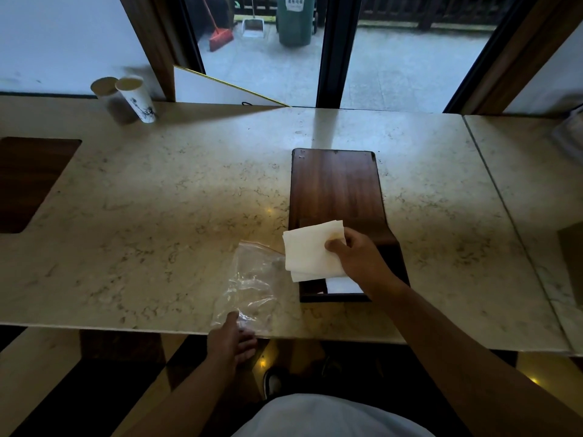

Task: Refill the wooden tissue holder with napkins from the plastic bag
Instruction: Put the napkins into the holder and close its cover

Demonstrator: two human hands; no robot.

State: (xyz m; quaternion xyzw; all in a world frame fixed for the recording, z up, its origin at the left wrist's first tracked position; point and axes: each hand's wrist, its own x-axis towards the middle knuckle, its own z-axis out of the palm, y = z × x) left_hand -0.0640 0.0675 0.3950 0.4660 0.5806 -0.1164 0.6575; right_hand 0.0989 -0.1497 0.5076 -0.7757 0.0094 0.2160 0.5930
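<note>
Your right hand (pixel 353 253) pinches a small stack of soft white napkins (pixel 310 250), thumb on top and fingers curled beneath, holding it just above the near end of the wooden tissue holder (pixel 336 190). The napkins are square-folded, slightly fanned at their edges, and matte like crepe paper. The holder is a long, dark, reddish-brown box with a smooth grained top and rounded corners; it lies flat, running from about 12 o'clock down toward you, and its near end is open, showing a white sheet inside at roughly 5 o'clock of the stack you hold. At 8 o'clock of the napkins lies the plastic bag (pixel 252 282), clear, crinkled and glossy, flattened on the counter and apparently empty, with a thin reddish strip along its mouth. Your left hand (pixel 232 340) rests at the counter's near edge, at 6 o'clock of the bag, its thumb lying on the bag's lower corner with the fingers loosely curled over the edge, gripping nothing that you can make out. The counter (pixel 142 216) is pale beige polished stone with fine dark veining and a seam on its right side. Far off at 10 o'clock stand two tall paper cups (pixel 131 100), cylindrical, one white with a dark ink-like print, touching each other.
</note>
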